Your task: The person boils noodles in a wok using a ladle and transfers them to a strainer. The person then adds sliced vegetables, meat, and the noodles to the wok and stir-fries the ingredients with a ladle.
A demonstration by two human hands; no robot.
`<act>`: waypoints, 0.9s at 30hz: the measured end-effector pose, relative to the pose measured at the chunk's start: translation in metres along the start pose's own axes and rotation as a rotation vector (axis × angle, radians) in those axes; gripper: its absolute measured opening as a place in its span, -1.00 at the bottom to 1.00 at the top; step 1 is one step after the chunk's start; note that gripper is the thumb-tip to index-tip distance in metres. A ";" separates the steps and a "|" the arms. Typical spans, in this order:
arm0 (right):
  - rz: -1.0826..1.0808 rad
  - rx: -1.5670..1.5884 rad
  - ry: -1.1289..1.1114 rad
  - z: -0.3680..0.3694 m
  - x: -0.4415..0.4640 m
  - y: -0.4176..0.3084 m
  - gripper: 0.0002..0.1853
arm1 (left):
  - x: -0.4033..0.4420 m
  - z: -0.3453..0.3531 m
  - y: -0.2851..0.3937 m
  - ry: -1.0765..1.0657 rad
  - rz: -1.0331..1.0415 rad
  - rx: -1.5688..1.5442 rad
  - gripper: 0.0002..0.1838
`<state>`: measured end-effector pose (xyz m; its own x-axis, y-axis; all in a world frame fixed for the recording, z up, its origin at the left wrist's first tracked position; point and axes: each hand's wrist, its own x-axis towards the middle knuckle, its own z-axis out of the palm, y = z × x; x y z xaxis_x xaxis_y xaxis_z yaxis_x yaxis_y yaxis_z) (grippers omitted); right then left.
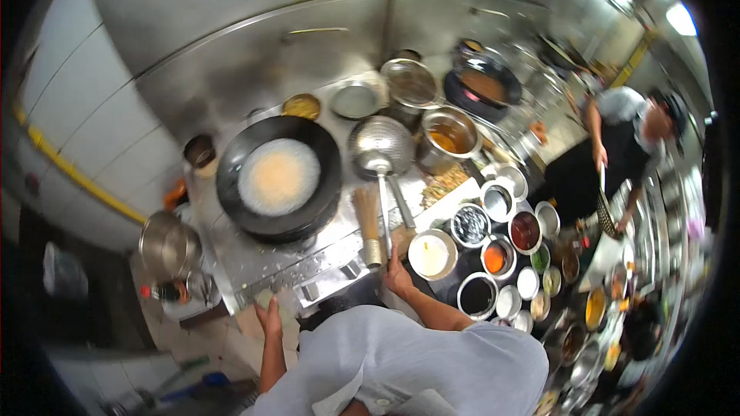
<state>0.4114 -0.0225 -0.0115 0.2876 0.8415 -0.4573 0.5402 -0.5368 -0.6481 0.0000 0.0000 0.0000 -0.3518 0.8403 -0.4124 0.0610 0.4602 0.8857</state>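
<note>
Foaming pale liquid (279, 177) fills the middle of a large black wok (327, 173) on the steel stove. My left hand (268, 317) is at the stove's front edge, against a pale cloth (266, 299); its fingers look bent round the cloth. Further right, my right hand (398, 276) is closed on the lower end of a long metal handle (382, 216). That handle leads up to a perforated round strainer (381, 142), which rests beside the wok. A bamboo brush (368, 219) lies just left of the handle.
Steel pots (449, 139) and a second wok (484, 85) stand at the back right. Several sauce bowls (478, 295) cover the right side. A co-worker (624, 139) holds a perforated ladle (606, 212) beyond them. A metal bowl (169, 246) sits at the left.
</note>
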 end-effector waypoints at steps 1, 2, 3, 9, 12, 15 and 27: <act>-0.058 -0.051 0.068 0.029 -0.001 0.004 0.11 | 0.002 -0.019 0.019 -0.044 0.032 -0.002 -0.09; -0.148 0.009 0.113 0.048 -0.011 -0.002 0.09 | 0.000 -0.036 0.042 -0.091 0.042 0.046 -0.09; -0.093 -0.084 0.194 -0.064 0.008 0.044 0.05 | -0.032 0.082 0.031 -0.198 0.146 -0.099 -0.11; 0.127 -0.030 0.366 0.019 -0.119 0.017 -0.06 | -0.011 0.029 0.049 -0.566 0.546 0.238 -0.18; 0.247 -0.033 0.403 0.061 -0.172 0.039 -0.12 | -0.033 0.044 0.073 -0.830 0.586 0.291 -0.20; 0.409 0.078 0.276 0.096 -0.235 0.061 -0.18 | -0.049 0.053 0.078 -1.024 0.712 0.413 -0.19; 0.839 0.314 0.699 0.234 -0.377 0.138 -0.61 | -0.068 0.062 0.023 -1.548 1.083 0.836 -0.08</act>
<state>0.1923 -0.4276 -0.0715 0.8967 0.0054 -0.4425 -0.2250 -0.8555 -0.4664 0.0834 -0.0288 0.0352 0.9912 0.0884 -0.0986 0.1325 -0.6648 0.7352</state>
